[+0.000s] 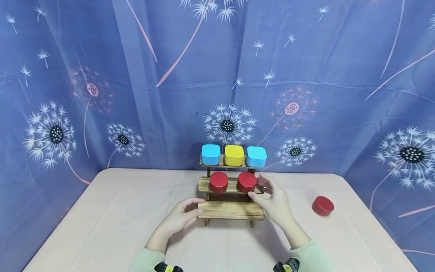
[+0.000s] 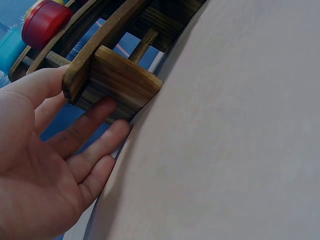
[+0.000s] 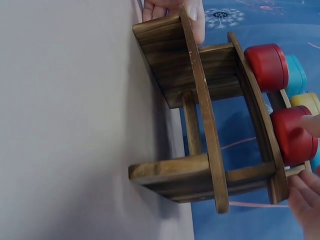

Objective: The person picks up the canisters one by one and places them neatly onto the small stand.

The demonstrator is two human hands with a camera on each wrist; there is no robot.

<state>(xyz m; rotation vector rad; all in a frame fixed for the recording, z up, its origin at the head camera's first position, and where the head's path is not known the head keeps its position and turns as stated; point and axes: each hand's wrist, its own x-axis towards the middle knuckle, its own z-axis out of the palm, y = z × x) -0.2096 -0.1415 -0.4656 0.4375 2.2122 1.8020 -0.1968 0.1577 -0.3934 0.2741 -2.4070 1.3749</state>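
Note:
A three-tier wooden display stand (image 1: pixel 231 210) stands on the table. My left hand (image 1: pixel 180 217) holds the left end of its lowest shelf between thumb and index finger; the other fingers (image 2: pixel 95 157) spread beside the stand's leg. On the middle shelf sit two round red tins, the left one (image 1: pixel 219 182) and the right one (image 1: pixel 247 182). My right hand (image 1: pixel 276 200) holds the right red tin, thumb at its front and the other fingers at its right side. The top shelf bears a blue tin (image 1: pixel 210 155), a yellow tin (image 1: pixel 234 155) and another blue tin (image 1: pixel 256 156).
Another round red tin (image 1: pixel 323 206) lies on the table to the right of the stand. A pale cloth covers the table (image 1: pixel 136 196). Behind it hangs a blue curtain (image 1: pixel 176 124) with dandelion prints.

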